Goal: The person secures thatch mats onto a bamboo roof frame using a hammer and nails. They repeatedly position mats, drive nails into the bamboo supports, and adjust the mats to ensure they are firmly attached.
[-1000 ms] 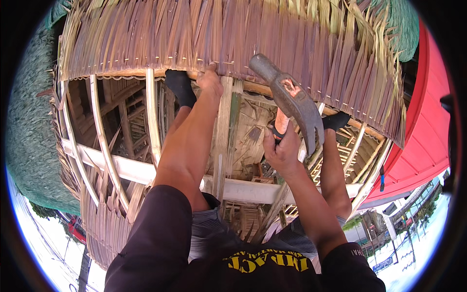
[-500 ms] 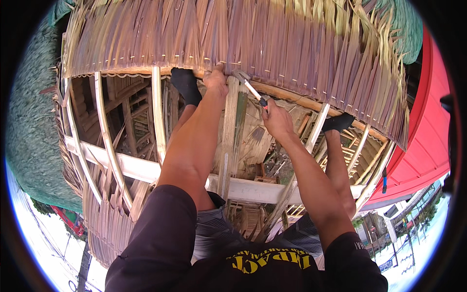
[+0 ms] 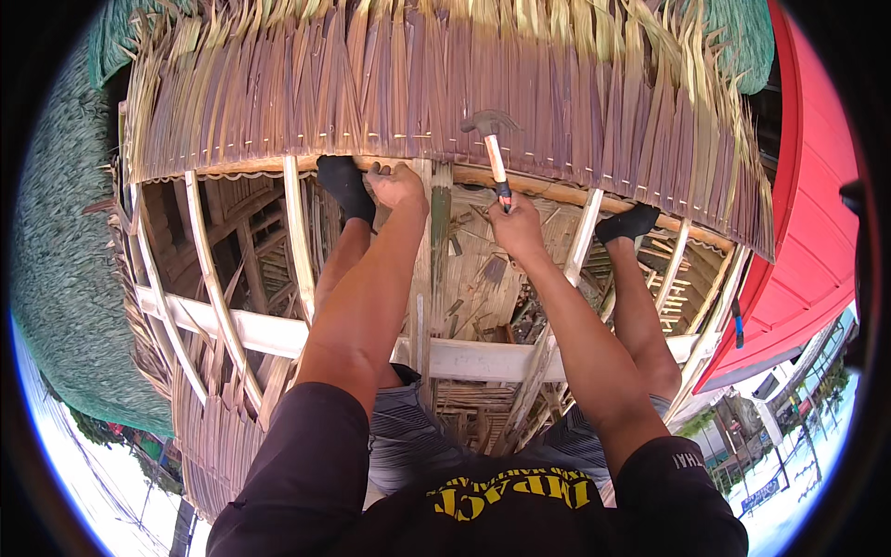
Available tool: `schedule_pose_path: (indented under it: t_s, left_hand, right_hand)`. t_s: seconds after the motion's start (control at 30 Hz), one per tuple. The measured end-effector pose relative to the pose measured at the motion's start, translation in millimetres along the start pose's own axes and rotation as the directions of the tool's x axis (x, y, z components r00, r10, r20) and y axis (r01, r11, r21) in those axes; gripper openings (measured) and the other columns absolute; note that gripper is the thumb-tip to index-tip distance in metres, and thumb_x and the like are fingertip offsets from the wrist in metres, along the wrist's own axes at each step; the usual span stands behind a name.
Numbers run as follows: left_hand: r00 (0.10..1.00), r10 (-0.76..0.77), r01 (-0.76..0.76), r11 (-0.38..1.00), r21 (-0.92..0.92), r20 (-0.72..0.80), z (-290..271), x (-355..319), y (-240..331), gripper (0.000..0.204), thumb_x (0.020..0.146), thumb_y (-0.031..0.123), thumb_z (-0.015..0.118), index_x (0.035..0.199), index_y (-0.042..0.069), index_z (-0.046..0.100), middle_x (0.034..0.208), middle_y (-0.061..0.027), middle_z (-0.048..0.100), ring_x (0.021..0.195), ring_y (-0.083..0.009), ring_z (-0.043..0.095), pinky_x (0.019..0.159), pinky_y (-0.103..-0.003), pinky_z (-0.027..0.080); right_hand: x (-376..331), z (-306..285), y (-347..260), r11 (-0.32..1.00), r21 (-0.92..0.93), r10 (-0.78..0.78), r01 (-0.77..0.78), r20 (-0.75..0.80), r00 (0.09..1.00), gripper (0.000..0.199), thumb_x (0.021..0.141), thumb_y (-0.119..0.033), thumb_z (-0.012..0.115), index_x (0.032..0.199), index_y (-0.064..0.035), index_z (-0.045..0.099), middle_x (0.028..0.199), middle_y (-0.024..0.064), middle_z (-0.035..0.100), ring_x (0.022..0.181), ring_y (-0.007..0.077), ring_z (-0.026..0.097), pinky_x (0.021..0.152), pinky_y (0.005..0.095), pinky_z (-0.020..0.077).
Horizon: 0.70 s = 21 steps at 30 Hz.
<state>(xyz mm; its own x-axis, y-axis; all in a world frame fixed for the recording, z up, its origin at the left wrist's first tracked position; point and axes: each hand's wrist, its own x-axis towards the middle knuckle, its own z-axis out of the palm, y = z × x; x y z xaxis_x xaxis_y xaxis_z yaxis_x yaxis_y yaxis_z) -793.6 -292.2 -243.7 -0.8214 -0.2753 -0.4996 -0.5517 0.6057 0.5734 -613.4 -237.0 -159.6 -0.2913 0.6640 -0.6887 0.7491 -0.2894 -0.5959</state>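
My right hand [image 3: 516, 230] is closed around the grip of a claw hammer [image 3: 496, 160]. The hammer's dark head lies over the thatch, raised to the right of my other hand. My left hand [image 3: 399, 187] is at the lower edge of the dried-leaf thatch panel [image 3: 371, 102], its fingers curled beside a wooden batten [image 3: 548, 189]. Whatever those fingers pinch is too small or hidden to make out. Close by that hand stands an upright wooden rafter [image 3: 419, 269]. A row of pale stitches runs along the panel's lower edge.
My feet in black socks [image 3: 345, 188] are braced at the batten on the open roof frame. Pale rafters [image 3: 218, 288] and a white crossbeam [image 3: 251, 327] span gaps, with boards and debris below. Green thatch [image 3: 79, 306] rises at left, a red metal roof [image 3: 817, 232] at right.
The hammer head has lifted away from the thatch edge beside my left hand. My left hand has shifted left along the batten, toward my sock. The view has tilted slightly.
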Motion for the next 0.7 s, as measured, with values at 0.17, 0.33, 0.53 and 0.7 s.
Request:
schedule_pose_path:
  t_s: [0.17, 0.33, 0.53, 0.7]
  left_hand:
    - [0.206, 0.443, -0.424, 0.844, -0.329, 0.872, -36, -141, -14, 0.025, 0.092, 0.0, 0.065, 0.117, -0.001, 0.062, 0.104, -0.0141, 0.072, 0.091, -0.0174, 0.07, 0.08, -0.032, 0.055]
    - [0.143, 0.272, -0.355, 0.912, -0.207, 0.952, -6, -225, -17, 0.019, 0.092, 0.002, 0.071, 0.108, -0.004, 0.065, 0.095, -0.0094, 0.073, 0.086, -0.0117, 0.068, 0.077, -0.028, 0.055]
    - [0.193, 0.33, -0.106, 0.943, -0.315, 0.924, 55, -274, -48, 0.01, 0.095, 0.003, 0.067, 0.103, -0.002, 0.063, 0.095, -0.0066, 0.071, 0.084, -0.0109, 0.065, 0.075, -0.027, 0.054]
    - [0.203, 0.523, -0.606, 0.731, -0.314, 0.828, 122, -268, -48, 0.014, 0.09, 0.001, 0.065, 0.103, 0.005, 0.065, 0.092, -0.0087, 0.071, 0.081, -0.021, 0.068, 0.077, -0.033, 0.054]
  right_hand:
    - [-25, -89, 20, 0.551, 0.758, 0.318, -0.349, 0.196, 0.928, 0.011, 0.094, -0.015, 0.063, 0.087, -0.0118, 0.054, 0.062, -0.0026, 0.045, 0.049, 0.0104, 0.043, 0.049, 0.0327, 0.0417]
    - [-51, -150, 58, 0.279, 0.899, 0.33, -0.338, 0.24, 0.913, 0.011, 0.094, -0.016, 0.063, 0.089, -0.0111, 0.055, 0.063, -0.003, 0.045, 0.048, 0.0106, 0.041, 0.049, 0.0319, 0.0412]
    - [-33, -178, 115, 0.51, 0.842, 0.393, -0.176, -0.046, 0.918, 0.014, 0.096, -0.02, 0.063, 0.091, -0.0105, 0.055, 0.066, -0.0018, 0.047, 0.052, 0.0105, 0.045, 0.053, 0.0333, 0.0442]
    - [-32, -166, 137, 0.976, 0.202, 0.182, -0.082, -0.552, 0.814, 0.032, 0.101, -0.032, 0.059, 0.101, 0.0007, 0.057, 0.071, 0.0183, 0.063, 0.064, 0.0382, 0.062, 0.066, 0.0464, 0.049]
